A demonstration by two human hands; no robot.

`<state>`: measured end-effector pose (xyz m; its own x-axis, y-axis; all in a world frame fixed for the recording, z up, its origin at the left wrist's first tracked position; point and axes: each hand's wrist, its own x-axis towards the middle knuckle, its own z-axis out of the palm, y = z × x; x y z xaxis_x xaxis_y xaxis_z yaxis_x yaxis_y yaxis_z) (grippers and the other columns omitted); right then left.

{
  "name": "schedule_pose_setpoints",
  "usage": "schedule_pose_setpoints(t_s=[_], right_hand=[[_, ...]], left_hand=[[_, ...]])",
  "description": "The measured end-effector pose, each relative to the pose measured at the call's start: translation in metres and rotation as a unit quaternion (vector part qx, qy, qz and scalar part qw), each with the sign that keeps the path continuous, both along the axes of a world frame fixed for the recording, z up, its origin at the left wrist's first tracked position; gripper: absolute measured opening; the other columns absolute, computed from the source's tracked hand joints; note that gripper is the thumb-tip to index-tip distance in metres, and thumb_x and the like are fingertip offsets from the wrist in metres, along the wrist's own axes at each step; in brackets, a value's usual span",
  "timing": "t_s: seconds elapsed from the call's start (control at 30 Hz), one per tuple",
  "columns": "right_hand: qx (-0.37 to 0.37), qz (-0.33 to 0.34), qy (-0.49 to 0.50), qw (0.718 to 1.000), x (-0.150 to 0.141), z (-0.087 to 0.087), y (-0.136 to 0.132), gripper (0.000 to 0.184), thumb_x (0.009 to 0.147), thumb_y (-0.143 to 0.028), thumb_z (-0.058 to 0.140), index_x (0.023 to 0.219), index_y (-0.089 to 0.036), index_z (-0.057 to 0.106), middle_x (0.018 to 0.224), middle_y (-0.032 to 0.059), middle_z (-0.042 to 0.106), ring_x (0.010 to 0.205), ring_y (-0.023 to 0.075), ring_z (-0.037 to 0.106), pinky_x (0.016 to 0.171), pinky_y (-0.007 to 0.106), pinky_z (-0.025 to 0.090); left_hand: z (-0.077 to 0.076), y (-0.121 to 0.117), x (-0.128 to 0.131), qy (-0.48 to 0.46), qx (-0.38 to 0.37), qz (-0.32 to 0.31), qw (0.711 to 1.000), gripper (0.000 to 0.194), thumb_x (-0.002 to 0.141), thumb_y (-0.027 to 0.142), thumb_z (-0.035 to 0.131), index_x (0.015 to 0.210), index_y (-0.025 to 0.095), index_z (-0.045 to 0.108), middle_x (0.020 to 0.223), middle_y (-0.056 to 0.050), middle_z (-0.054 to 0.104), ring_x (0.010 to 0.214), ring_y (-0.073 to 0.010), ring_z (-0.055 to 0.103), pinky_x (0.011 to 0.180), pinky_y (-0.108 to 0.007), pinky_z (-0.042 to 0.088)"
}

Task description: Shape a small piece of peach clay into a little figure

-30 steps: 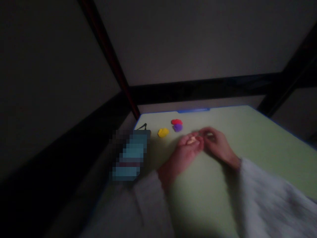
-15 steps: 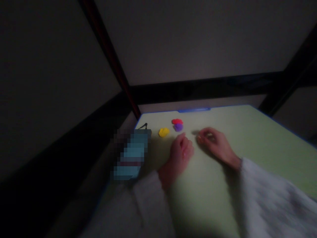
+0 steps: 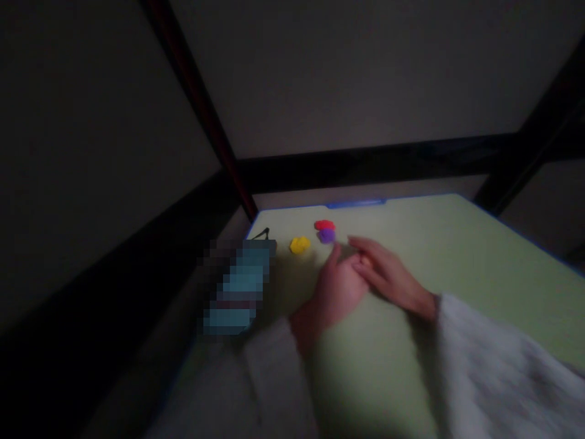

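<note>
Currently, one open right hand (image 3: 384,268) meets one left hand (image 3: 342,285), grip unclear, while one yellow lump (image 3: 300,245), one red lump (image 3: 324,225) and one purple lump (image 3: 326,236) lie toward the table's far-left corner (image 3: 261,213).

No legible text, label, brand, number or sign noted on any surface; the pixelated area at the bench's left edge is unreadable.

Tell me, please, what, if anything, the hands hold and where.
A small pale lump seems held between the left hand and right hand; its gripped part is hidden.
</note>
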<state>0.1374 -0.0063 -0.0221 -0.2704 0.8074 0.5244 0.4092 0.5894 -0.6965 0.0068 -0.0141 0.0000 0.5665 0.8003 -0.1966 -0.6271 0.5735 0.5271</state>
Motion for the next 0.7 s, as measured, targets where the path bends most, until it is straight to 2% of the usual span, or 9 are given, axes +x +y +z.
schedule_pose_setpoints(t_s=[0.1, 0.17, 0.23, 0.3, 0.37, 0.43, 0.5, 0.6, 0.7], right_hand=[[-0.092, -0.026, 0.164, 0.982, -0.001, 0.001, 0.004, 0.018, 0.081, -0.028, 0.059, 0.095, -0.020, 0.066, 0.095, 0.0063, 0.070, 0.087, 0.0184, 0.064, 0.081, 0.034, 0.049], [-0.175, -0.028, 0.334, 0.926, -0.001, 0.004, 0.007, 0.012, 0.076, -0.026, 0.066, 0.086, -0.020, 0.065, 0.080, 0.0013, 0.069, 0.073, 0.0134, 0.064, 0.070, 0.027, 0.051], [-0.244, 0.003, 0.477, 0.844, 0.000, 0.007, 0.007, 0.015, 0.069, -0.023, 0.072, 0.081, -0.021, 0.064, 0.070, -0.0035, 0.066, 0.064, 0.0089, 0.062, 0.066, 0.021, 0.050], [-0.293, 0.048, 0.555, 0.777, 0.001, 0.012, 0.005, 0.017, 0.067, -0.026, 0.074, 0.077, -0.021, 0.061, 0.061, -0.0067, 0.060, 0.057, 0.0061, 0.058, 0.063, 0.018, 0.050], [-0.329, 0.086, 0.568, 0.750, 0.000, 0.017, 0.001, 0.021, 0.072, -0.038, 0.069, 0.075, -0.020, 0.059, 0.049, -0.0090, 0.048, 0.044, 0.0050, 0.048, 0.053, 0.017, 0.048], [-0.353, 0.102, 0.541, 0.756, -0.002, 0.022, -0.004, 0.025, 0.078, -0.045, 0.061, 0.075, -0.020, 0.057, 0.039, -0.0116, 0.033, 0.033, 0.0052, 0.030, 0.036, 0.016, 0.035], [-0.361, 0.094, 0.497, 0.783, -0.004, 0.026, -0.008, 0.021, 0.081, -0.042, 0.057, 0.076, -0.022, 0.055, 0.036, -0.0130, 0.021, 0.030, 0.0065, 0.015, 0.031, 0.017, 0.021], [-0.347, 0.067, 0.445, 0.823, -0.006, 0.029, -0.012, 0.011, 0.083, -0.035, 0.052, 0.079, -0.024, 0.052, 0.036, -0.0132, 0.016, 0.032, 0.0084, 0.009, 0.031, 0.019, 0.016], [-0.342, 0.059, 0.437, 0.830, -0.008, 0.030, -0.015, 0.008, 0.082, -0.032, 0.052, 0.080, -0.024, 0.051, 0.037, -0.0128, 0.017, 0.032, 0.0087, 0.008, 0.031, 0.020, 0.014]], left_hand=[[0.003, 0.000, 0.000, 0.018, -0.016, -0.001, 1.000, 0.062, 0.087, 0.054, 0.023, 0.119, 0.008, 0.048, 0.124, -0.020, 0.054, 0.118, -0.0261, 0.050, 0.101, -0.037, 0.034], [0.002, 0.003, -0.001, 0.052, -0.022, 0.048, 0.997, 0.057, 0.088, 0.049, 0.025, 0.123, 0.008, 0.043, 0.126, -0.022, 0.052, 0.113, -0.0255, 0.054, 0.099, -0.036, 0.035], [-0.001, 0.006, -0.004, 0.081, -0.024, 0.104, 0.991, 0.051, 0.089, 0.043, 0.028, 0.123, 0.008, 0.042, 0.124, -0.023, 0.053, 0.105, -0.0247, 0.059, 0.095, -0.035, 0.039], [-0.003, 0.009, -0.007, 0.094, -0.023, 0.136, 0.986, 0.043, 0.089, 0.037, 0.029, 0.117, 0.009, 0.046, 0.118, -0.021, 0.057, 0.096, -0.0223, 0.062, 0.089, -0.032, 0.042], [-0.003, 0.010, -0.008, 0.101, -0.025, 0.147, 0.984, 0.035, 0.089, 0.034, 0.031, 0.105, 0.011, 0.052, 0.107, -0.016, 0.062, 0.087, -0.0191, 0.064, 0.081, -0.029, 0.044], [-0.002, 0.010, -0.007, 0.109, -0.031, 0.145, 0.983, 0.031, 0.089, 0.032, 0.031, 0.094, 0.012, 0.054, 0.093, -0.012, 0.065, 0.078, -0.0168, 0.063, 0.073, -0.026, 0.044], [0.000, 0.010, -0.006, 0.119, -0.036, 0.142, 0.982, 0.030, 0.090, 0.031, 0.031, 0.087, 0.013, 0.055, 0.082, -0.009, 0.064, 0.070, -0.0151, 0.062, 0.067, -0.025, 0.042], [0.002, 0.009, -0.005, 0.128, -0.038, 0.137, 0.982, 0.031, 0.089, 0.029, 0.031, 0.081, 0.013, 0.056, 0.073, -0.007, 0.062, 0.064, -0.0136, 0.059, 0.063, -0.024, 0.040], [0.000, 0.010, -0.006, 0.134, -0.036, 0.131, 0.982, 0.033, 0.089, 0.029, 0.031, 0.075, 0.014, 0.057, 0.069, -0.006, 0.061, 0.062, -0.0127, 0.057, 0.062, -0.023, 0.039]])
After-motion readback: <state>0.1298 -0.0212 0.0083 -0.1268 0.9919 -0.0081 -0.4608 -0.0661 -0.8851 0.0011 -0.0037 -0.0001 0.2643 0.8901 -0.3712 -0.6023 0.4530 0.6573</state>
